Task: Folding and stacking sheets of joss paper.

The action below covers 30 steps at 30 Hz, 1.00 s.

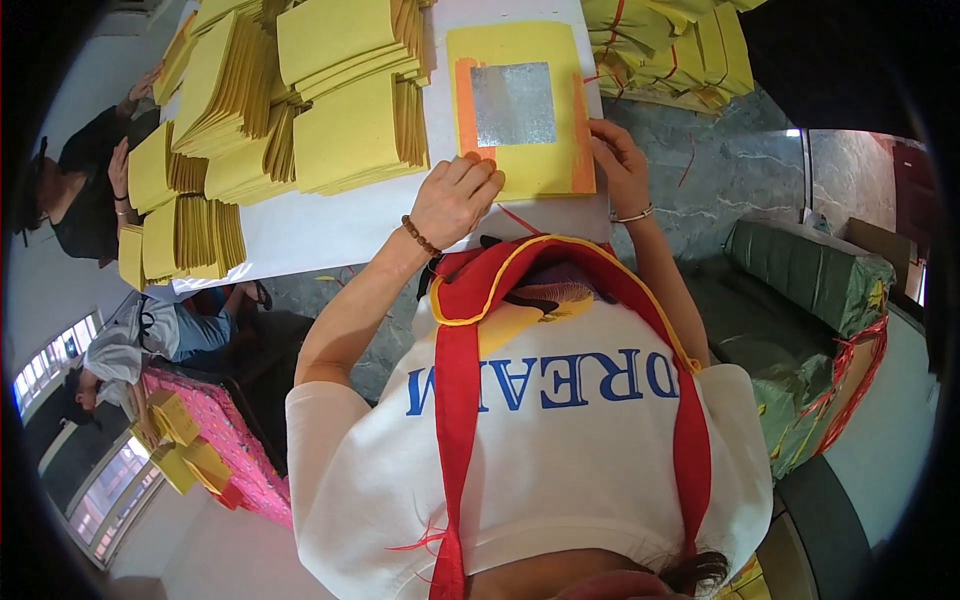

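A yellow paper sheet (530,172) lies flat on the white table in front of me, possibly several in a pile. It bears a silver foil square (512,104) in the middle and an orange strip down each side. My left hand (458,200), a beaded bracelet at its wrist, has its fingers curled closed over the lower left corner of the paper. At the right edge, my right hand (622,168) pinches the paper's side between thumb and bent fingers; the fingertips are partly hidden.
Folded yellow paper stacks (347,135) crowd the table's left side. More yellow bundles (672,50) tied in red stand beyond its right edge. Green wrapped bales (800,275) sit at the right. One person (90,190) stands at the far left; another (150,335) sits by a pink-covered table (215,425).
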Each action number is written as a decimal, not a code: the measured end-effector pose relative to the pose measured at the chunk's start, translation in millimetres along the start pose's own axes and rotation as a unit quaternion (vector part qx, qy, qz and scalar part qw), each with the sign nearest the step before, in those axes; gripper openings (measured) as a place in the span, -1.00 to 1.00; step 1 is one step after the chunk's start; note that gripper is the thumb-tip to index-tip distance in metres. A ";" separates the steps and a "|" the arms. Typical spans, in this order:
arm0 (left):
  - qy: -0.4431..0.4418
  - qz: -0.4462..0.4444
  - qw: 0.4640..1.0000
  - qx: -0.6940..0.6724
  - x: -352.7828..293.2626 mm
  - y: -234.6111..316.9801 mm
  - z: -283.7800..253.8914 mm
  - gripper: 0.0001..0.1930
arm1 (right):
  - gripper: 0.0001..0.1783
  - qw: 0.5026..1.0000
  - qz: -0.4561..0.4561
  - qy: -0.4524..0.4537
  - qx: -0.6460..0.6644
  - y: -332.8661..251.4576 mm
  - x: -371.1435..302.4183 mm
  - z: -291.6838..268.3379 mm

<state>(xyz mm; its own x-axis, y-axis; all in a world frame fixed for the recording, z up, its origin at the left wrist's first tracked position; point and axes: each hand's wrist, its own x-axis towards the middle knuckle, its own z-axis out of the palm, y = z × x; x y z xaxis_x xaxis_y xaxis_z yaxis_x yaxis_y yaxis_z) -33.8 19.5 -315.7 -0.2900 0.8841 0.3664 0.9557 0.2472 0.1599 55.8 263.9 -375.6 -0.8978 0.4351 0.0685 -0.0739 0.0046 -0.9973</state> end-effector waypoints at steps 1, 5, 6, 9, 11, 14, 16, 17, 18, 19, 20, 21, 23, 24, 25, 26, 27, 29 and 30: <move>-0.001 0.002 1.000 -0.001 -0.1 -0.1 0.2 -0.67 | -0.73 1.000 0.009 -0.004 -0.008 1.7 -1.1 -0.5; -0.002 0.005 1.000 0.004 -0.1 0.9 0.4 -0.66 | -0.72 1.000 0.015 -0.006 -0.012 -1.3 -3.2 1.8; -0.002 0.006 1.000 0.007 0.0 0.9 0.3 -0.67 | -0.72 1.000 0.015 -0.005 -0.012 -1.6 -3.4 1.6; -0.006 0.019 1.000 0.011 -0.9 -0.4 1.9 -0.68 | -0.71 0.999 0.024 -0.001 -0.032 -0.4 -3.4 1.5; -0.012 0.028 1.000 0.009 0.3 -1.6 0.5 -0.68 | -0.71 1.000 0.010 0.009 -0.003 4.0 -3.4 2.2; -0.016 0.043 0.999 0.016 1.1 -1.4 -0.5 -0.68 | -0.69 1.000 0.015 -0.002 -0.022 6.4 -3.2 -0.7; -0.016 0.050 0.998 0.025 0.4 -1.5 -0.1 -0.68 | -0.67 1.000 0.031 -0.001 0.002 -2.7 -3.3 4.3; -0.011 0.049 0.999 0.019 -0.5 -2.2 0.7 -0.68 | -0.65 0.999 0.047 0.001 0.025 -5.9 -3.3 6.1; -0.006 0.049 0.999 0.014 -0.9 -2.4 1.3 -0.68 | -0.65 0.999 0.046 0.001 0.025 -4.9 -3.3 5.7; -0.006 0.050 0.999 0.014 -0.9 -2.4 1.8 -0.68 | -0.64 0.999 0.047 0.000 0.024 -2.4 -3.1 5.0; -0.012 0.049 0.999 0.015 -0.7 -2.1 2.4 -0.65 | -0.63 0.999 0.047 0.000 0.022 -0.4 -3.1 4.4; -0.019 0.049 0.998 0.016 1.8 -1.3 0.8 -0.62 | -0.63 0.999 0.047 0.000 0.022 0.9 -3.0 3.7; -0.019 0.069 0.997 0.028 6.6 1.2 -4.1 -0.57 | -0.62 0.998 0.052 -0.006 0.031 2.9 -2.8 2.4; -0.018 0.087 0.995 0.040 9.2 2.7 -7.2 -0.53 | -0.62 0.998 0.052 -0.006 0.031 3.0 -2.5 2.5; -0.018 0.087 0.995 0.040 10.3 2.3 -7.8 -0.53 | -0.63 0.998 0.052 -0.006 0.035 3.2 -2.3 2.9; -0.023 0.104 0.994 0.037 11.5 1.1 -7.8 -0.50 | -0.63 0.998 0.053 -0.006 0.038 3.2 -2.6 2.9; -0.028 0.120 0.992 0.034 12.3 -0.3 -7.9 -0.48 | -0.63 0.998 0.053 -0.006 0.038 1.9 -2.4 3.0; -0.039 0.118 0.992 0.023 11.9 -3.1 -6.2 -0.50 | -0.65 0.995 0.076 -0.007 0.057 -1.7 -2.2 2.6; -0.050 0.116 0.992 0.011 11.2 -5.0 -4.6 -0.53 | -0.65 0.995 0.076 -0.007 0.057 -3.5 -2.0 2.9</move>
<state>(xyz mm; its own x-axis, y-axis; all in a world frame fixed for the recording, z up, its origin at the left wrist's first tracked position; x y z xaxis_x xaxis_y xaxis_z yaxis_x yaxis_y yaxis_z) -42.0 26.4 -308.3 -0.0562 0.9528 0.2985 0.9973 0.0394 0.0618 56.5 260.4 -372.2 -0.9081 0.4108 -0.0816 0.0152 -0.1622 -0.9866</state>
